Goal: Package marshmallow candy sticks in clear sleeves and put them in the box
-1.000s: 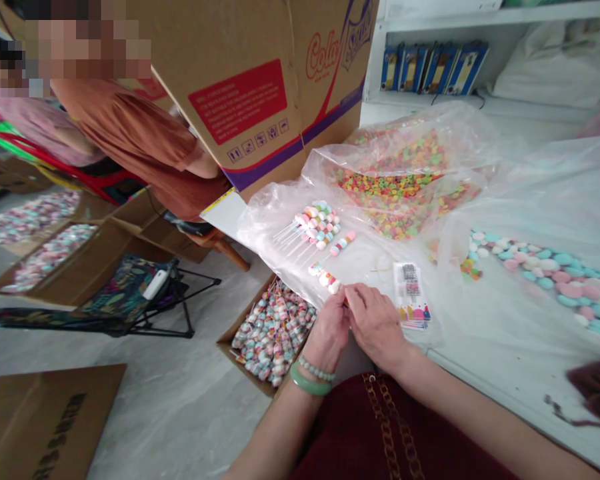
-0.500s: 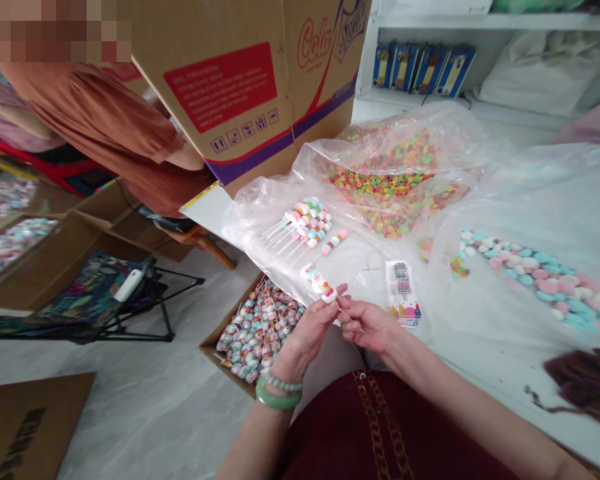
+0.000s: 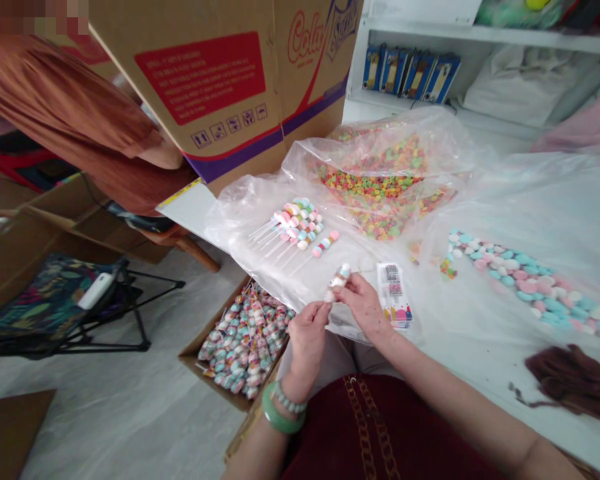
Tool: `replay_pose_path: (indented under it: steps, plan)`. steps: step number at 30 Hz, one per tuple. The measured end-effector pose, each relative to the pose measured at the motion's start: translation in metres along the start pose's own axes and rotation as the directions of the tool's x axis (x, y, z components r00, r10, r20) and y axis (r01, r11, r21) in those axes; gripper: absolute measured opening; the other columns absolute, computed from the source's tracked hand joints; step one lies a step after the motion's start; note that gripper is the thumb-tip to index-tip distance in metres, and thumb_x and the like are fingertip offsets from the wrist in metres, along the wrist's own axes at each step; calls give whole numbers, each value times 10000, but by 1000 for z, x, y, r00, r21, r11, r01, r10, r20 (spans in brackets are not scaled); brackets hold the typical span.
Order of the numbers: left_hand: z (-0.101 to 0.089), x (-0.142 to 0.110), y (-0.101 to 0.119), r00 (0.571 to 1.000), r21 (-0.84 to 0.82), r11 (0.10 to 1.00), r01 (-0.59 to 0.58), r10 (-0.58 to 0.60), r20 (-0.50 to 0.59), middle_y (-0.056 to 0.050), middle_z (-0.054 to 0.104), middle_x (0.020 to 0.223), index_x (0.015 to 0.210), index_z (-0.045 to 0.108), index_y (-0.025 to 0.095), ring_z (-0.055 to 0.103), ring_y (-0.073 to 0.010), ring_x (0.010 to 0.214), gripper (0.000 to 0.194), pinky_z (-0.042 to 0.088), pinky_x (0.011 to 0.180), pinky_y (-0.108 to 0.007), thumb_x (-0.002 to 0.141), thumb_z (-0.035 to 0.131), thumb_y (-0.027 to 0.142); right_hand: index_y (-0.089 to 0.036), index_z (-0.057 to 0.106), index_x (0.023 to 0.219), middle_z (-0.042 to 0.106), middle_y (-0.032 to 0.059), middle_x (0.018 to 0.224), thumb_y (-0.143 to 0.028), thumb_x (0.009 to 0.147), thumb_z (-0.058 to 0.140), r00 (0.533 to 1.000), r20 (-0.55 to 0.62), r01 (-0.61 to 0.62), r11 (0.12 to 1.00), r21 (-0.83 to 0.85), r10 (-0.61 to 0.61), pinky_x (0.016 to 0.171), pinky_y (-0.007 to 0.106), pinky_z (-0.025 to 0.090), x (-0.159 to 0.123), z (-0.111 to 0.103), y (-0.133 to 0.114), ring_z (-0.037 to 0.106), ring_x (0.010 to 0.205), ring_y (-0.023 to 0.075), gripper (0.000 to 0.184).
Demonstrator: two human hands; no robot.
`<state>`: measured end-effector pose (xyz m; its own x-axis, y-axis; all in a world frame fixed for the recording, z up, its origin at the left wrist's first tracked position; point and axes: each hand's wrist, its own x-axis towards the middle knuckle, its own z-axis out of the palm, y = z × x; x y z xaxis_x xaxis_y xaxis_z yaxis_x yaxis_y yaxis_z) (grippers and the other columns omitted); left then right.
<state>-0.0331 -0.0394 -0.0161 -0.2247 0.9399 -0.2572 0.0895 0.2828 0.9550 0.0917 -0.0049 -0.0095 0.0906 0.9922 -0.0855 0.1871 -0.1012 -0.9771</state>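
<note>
A wrapped marshmallow skewer (image 3: 339,279) stands tilted between my two hands above the table's near edge. My left hand (image 3: 307,330), with a green bangle and bead bracelet at the wrist, is closed in a pinch at its lower end. My right hand (image 3: 366,308) is closed on its side, with fingertips along the marshmallows. The stick is hidden by my fingers. Beyond them lies a pile of marshmallow skewers (image 3: 300,222) with white sticks pointing left, and a single skewer (image 3: 326,244) next to it. Right of my hands is a stack of printed bags (image 3: 394,297).
Below left, a cardboard box (image 3: 190,353) holds many wrapped skewers. Ring gummies (image 3: 380,183) lie in clear plastic, loose marshmallows (image 3: 545,283) at right, near a brown cloth (image 3: 573,383). A tall carton (image 3: 230,87) stands behind; a person in a rust-coloured top (image 3: 75,113) sits at left.
The skewer has turned from leaning left to leaning up and right. My right hand has moved up along it, and my left fingers have shifted to its lower end. The view has shifted slightly.
</note>
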Motion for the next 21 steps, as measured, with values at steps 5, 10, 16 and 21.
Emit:
replay_pose_path:
  steps: [5,10,16,21]
  plan:
    - [-15,9,0,975,-233,947,221,-221,24,79,395,405,643,577,154,221,-32,315,242,131,346,-196,679,623,389,-193,649,847,630,60,893,-207,876,417,975,125,211,599,-772,-183,784,284,382,35,-42,7,535,909,188,234]
    - [-14,5,5,941,-297,894,334,-302,150,79,392,388,633,551,148,209,-21,286,256,103,320,-175,653,640,388,-168,648,808,606,103,889,-121,838,447,957,270,290,374,-881,-105,751,283,368,56,-42,17,515,912,212,208]
    - [-20,7,0,912,-390,830,398,-313,264,74,450,451,688,539,153,210,-8,285,283,108,313,-164,663,663,406,-180,596,720,575,83,864,-135,789,458,960,201,279,618,-735,-194,769,288,372,61,-42,32,501,906,205,161]
    - [-23,10,-1,932,-346,875,339,-263,249,34,541,565,741,582,129,264,2,301,354,97,321,-174,662,669,463,-191,533,712,540,2,728,-220,746,435,974,-2,214,924,-316,-226,712,284,406,71,-59,22,514,742,158,108]
